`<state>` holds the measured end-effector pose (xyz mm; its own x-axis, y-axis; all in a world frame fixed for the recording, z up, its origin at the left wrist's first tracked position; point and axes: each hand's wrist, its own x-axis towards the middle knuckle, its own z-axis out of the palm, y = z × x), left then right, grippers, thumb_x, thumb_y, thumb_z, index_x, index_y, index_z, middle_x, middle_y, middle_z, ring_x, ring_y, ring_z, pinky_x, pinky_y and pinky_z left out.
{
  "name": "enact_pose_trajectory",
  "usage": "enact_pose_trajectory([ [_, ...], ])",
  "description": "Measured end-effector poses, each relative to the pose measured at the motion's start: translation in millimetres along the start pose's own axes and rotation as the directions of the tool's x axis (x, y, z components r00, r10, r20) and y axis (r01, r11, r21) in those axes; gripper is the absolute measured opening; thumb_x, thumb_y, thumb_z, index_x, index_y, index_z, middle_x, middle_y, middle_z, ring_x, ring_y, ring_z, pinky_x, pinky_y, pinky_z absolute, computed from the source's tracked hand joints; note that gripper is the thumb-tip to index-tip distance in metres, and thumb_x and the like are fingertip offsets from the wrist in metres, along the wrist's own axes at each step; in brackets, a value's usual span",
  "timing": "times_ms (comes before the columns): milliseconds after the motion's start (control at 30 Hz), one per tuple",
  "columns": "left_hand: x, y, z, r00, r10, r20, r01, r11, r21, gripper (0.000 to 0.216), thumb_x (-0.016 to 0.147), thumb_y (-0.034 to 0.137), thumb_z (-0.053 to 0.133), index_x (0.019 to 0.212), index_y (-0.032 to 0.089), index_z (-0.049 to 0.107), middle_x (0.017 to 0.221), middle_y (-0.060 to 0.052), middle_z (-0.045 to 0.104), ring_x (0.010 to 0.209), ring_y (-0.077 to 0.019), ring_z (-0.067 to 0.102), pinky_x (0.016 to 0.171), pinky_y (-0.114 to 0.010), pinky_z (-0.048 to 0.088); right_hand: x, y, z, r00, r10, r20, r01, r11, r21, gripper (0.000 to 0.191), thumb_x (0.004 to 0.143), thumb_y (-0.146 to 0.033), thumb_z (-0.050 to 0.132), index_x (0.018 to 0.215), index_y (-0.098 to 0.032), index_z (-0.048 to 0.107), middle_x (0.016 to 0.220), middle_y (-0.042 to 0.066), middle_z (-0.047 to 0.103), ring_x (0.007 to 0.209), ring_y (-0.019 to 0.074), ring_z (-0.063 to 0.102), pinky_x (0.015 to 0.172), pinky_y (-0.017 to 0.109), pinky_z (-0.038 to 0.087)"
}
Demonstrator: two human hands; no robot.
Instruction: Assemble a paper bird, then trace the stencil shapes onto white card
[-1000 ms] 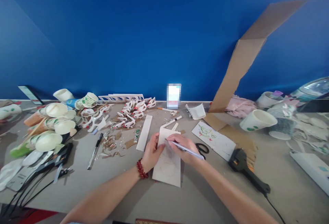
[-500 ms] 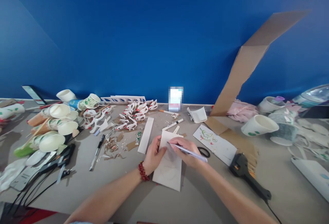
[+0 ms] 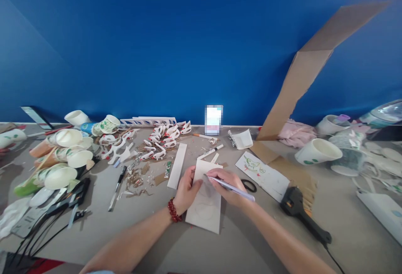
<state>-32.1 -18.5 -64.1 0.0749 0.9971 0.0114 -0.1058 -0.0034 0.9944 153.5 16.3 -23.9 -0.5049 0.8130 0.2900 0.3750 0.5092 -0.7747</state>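
A long white card lies on the grey table in front of me, with faint curved lines drawn on it. My left hand is closed on its left edge, the thumb on top and the other fingers partly hidden. In my right hand is a pale lilac pen, gripped for writing, its tip at the upper part of the card. Just beyond the right hand a black loop-shaped handle shows. A narrow white strip rests left of the card.
A black glue gun and a white card with a green bird drawing lie to the right. Paper cups and black cables crowd the left. White bird-shaped cutouts lie ahead, before a lit phone.
The view has shifted slightly. My right hand and the pen stay at nearly the same place on the card, and the left hand keeps its hold.
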Motion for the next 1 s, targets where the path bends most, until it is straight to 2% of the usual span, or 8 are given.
enact_pose_trajectory([
  [400,-1.6,3.2,0.6,1.000,-0.005,0.009,0.005,1.000,-0.012,0.036,0.088,0.025,0.058,0.121,0.021,0.046,0.109,-0.007,0.068,0.096,-0.0209,0.065,0.082,-0.033,0.052,0.3,-3.7,-2.8,1.000,-0.012,0.011,0.012,1.000,-0.003,0.016,0.094,-0.029,0.051,0.093,-0.023,0.066,0.096,0.005,0.074,0.088,0.0194,0.069,0.078,0.030,0.053],
  [667,-3.1,3.4,0.6,0.999,0.033,-0.003,-0.033,0.999,0.013,0.035,0.087,0.025,0.058,0.119,0.021,0.047,0.109,-0.007,0.069,0.102,-0.0216,0.064,0.087,-0.034,0.049,1.4,-1.4,2.1,1.000,-0.026,0.011,0.027,0.999,-0.036,0.018,0.095,-0.029,0.049,0.092,-0.022,0.066,0.093,0.005,0.073,0.085,0.0193,0.068,0.079,0.032,0.052],
  [1000,-2.1,0.3,0.9,0.999,0.040,0.026,-0.041,0.999,0.035,0.036,0.087,0.023,0.058,0.121,0.019,0.046,0.109,-0.007,0.068,0.098,-0.0210,0.065,0.086,-0.035,0.051,-0.8,-12.5,-7.0,1.000,-0.010,0.016,0.010,0.998,-0.057,0.019,0.094,-0.032,0.050,0.090,-0.022,0.066,0.092,0.005,0.073,0.083,0.0192,0.068,0.073,0.029,0.053],
])
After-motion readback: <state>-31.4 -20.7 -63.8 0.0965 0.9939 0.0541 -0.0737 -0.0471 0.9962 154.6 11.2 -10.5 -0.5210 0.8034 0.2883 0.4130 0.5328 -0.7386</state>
